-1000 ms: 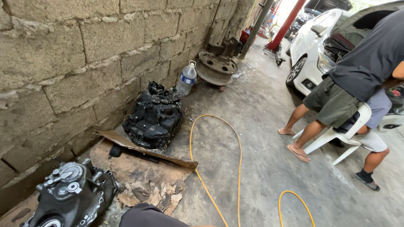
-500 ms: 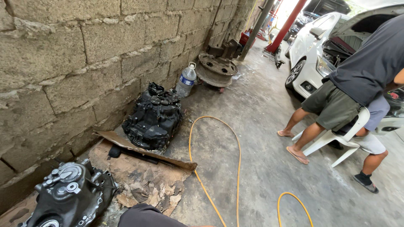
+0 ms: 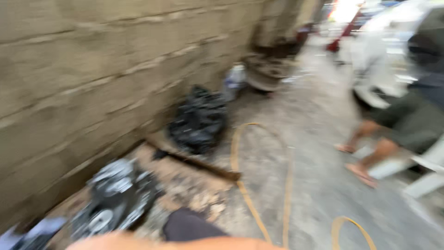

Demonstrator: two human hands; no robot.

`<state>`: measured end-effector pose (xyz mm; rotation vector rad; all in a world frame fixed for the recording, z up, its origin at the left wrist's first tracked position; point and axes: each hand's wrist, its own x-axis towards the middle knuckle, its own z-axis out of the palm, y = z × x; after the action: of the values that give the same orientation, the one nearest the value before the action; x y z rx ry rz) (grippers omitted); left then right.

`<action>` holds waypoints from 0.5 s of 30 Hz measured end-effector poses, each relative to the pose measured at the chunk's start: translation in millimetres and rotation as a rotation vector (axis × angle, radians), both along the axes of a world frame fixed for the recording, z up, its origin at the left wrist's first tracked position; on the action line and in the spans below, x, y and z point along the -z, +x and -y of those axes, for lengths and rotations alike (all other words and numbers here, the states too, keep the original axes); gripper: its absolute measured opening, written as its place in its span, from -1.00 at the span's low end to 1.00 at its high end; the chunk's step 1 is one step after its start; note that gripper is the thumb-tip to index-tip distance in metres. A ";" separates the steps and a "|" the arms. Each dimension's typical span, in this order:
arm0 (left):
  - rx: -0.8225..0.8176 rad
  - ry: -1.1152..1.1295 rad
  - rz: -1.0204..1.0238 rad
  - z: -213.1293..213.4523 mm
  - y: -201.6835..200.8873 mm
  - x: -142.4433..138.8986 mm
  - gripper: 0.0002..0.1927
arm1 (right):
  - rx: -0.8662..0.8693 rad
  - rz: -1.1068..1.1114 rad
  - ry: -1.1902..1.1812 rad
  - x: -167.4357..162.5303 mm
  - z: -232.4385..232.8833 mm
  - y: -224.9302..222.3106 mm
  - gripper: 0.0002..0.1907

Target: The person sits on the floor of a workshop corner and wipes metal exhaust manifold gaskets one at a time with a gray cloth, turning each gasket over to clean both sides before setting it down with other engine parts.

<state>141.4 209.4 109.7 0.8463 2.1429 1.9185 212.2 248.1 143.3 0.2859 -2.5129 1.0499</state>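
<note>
**Inspector:** Start with the nearest item. What lies closest to the person?

**Assistant:** A black and silver engine part (image 3: pixel 113 199) on the floor at the foot of the block wall (image 3: pixel 92 69), near the bottom-left corner of the view. It sits on a stained patch of cardboard or board (image 3: pixel 194 185). The frame is heavily blurred, so its long axis cannot be fixed.

**Inspector:** And the hands?

**Assistant:** Neither hand shows. A blurred strip of forearm (image 3: pixel 185 243) crosses the bottom edge, above it a dark rounded shape (image 3: pixel 189 224), possibly a knee or shoe. Which arm it is, and whether the fingers are apart or together, I cannot tell. The engine part lies up and to the left of that forearm, nearer its left end.

**Inspector:** Surroundings?

**Assistant:** Farther along the wall, a second black casting (image 3: pixel 199 120), then a plastic bottle (image 3: pixel 235 81) and stacked round metal parts (image 3: pixel 266 74). An orange hose (image 3: pixel 259 166) loops over the floor to the right. Another person (image 3: pixel 393 120) sits at the right edge on a white chair (image 3: pixel 425 171), well apart.

**Inspector:** Obstructions?

**Assistant:** A long dark strip (image 3: pixel 199 162) lies between the two castings; nothing visible lies between the forearm and the near one.
</note>
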 end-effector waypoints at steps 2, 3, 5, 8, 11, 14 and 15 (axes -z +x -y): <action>-0.091 0.022 -0.022 51.4 -14.5 -26.0 -0.71 | 0.016 -0.021 0.064 6.3 25.2 -21.3 -0.62; -0.138 0.018 -0.029 86.0 -21.4 -27.6 -0.71 | 0.025 -0.037 0.093 14.2 32.6 -29.3 -0.62; -0.200 0.030 -0.027 145.6 -26.9 -8.8 -0.71 | 0.020 -0.089 0.100 37.1 34.0 -38.5 -0.62; -0.154 0.122 -0.063 181.3 -43.5 55.1 -0.72 | -0.071 -0.087 -0.015 78.8 23.1 -48.0 -0.73; -0.148 0.163 -0.058 186.1 -52.4 98.9 -0.72 | -0.061 -0.128 -0.059 107.4 19.8 -64.5 -0.74; -0.167 0.173 -0.055 187.0 -57.0 93.5 -0.73 | -0.066 -0.001 -0.350 116.2 27.6 -84.1 -0.83; -0.176 0.173 -0.060 188.2 -56.4 84.2 -0.73 | -0.091 0.078 -0.488 115.9 29.4 -92.1 -0.85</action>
<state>85.0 21.2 25.5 0.7748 2.1752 2.2191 120.2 218.7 27.3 0.2185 -2.2290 1.6898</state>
